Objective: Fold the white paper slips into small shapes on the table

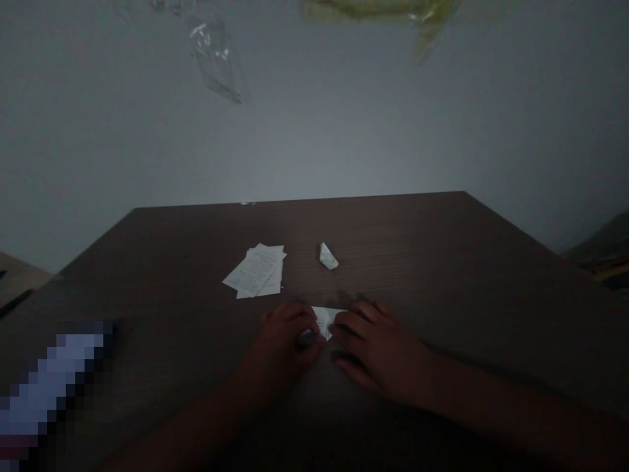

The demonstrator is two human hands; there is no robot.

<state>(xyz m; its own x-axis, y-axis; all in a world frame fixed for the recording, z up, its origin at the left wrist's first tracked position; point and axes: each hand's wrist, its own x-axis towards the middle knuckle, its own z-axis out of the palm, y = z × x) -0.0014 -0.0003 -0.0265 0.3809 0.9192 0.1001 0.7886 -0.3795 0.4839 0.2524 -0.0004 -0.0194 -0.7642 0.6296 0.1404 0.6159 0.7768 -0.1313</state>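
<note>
taking the folded paper as the dial's centre, the left hand lies at about nine o'clock, fingers curled with tips at its edge, and the right hand at about three, fingers bent over its other side. the hands are just apart, the paper between them on the dark table; whether either pinches it, i cannot tell. a small paper piece sits at twelve, a loose stack of printed sheets at ten, a pixelated object between eight and nine. against the wall, clear plastic shows at eleven
</note>
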